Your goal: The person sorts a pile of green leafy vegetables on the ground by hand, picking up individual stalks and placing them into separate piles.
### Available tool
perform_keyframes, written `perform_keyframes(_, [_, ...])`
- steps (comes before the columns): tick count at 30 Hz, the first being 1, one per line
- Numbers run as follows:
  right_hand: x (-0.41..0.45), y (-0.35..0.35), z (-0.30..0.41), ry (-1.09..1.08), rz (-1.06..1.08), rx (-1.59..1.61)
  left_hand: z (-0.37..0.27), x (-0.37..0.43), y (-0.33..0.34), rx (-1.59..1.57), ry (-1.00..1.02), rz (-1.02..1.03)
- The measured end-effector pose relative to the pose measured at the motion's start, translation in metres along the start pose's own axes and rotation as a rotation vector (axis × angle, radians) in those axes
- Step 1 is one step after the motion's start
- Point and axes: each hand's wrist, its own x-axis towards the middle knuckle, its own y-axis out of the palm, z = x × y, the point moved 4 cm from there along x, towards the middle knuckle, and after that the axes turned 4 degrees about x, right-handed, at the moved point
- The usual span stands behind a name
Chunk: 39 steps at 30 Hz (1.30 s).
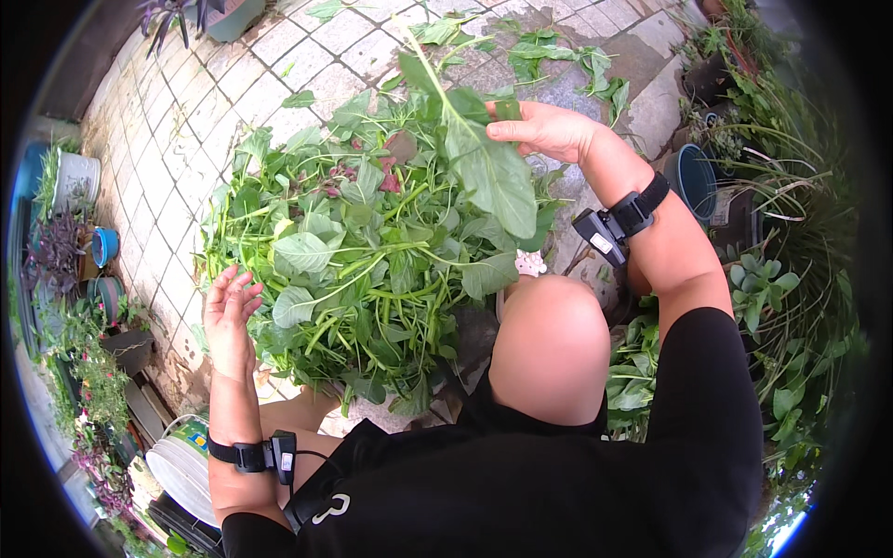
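A leafy green stem (453, 118) with broad leaves is pinched between the thumb and fingers of my right hand (548, 132), raised at the far right of a heap. That heap of leafy green stems (377, 258) lies before my knees, with a few reddish-purple leaves (389, 174) on top. At its left edge my left hand (234, 314) is lifted palm up, its fingers loosely curled and apart, with nothing seen in it. The raised stem's large lower leaf hides part of the heap's right side.
Loose leaves (537, 52) lie scattered over the tiled floor (202, 111) beyond the heap. Potted plants line both sides, including a blue pot (694, 181) at right and a white planter (75, 178) at left. More leafy greens (631, 370) lie beside my right knee.
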Motion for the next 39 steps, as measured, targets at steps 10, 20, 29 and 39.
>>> perform_keyframes(10, [0.095,-0.115,-0.244,0.518,-0.274,-0.760,0.011,0.015,0.015,0.074,-0.043,0.015])
perform_keyframes(20, [0.110,-0.115,-0.271,0.597,-0.376,-0.737,0.011,0.030,0.030,0.089,-0.102,0.015])
perform_keyframes(29, [0.117,-0.121,-0.276,0.651,-0.342,-0.893,0.014,0.029,0.028,0.080,-0.107,0.022])
perform_keyframes(39, [0.111,-0.137,-0.300,0.854,-0.655,-0.602,0.026,0.029,0.020,0.077,-0.153,-0.015])
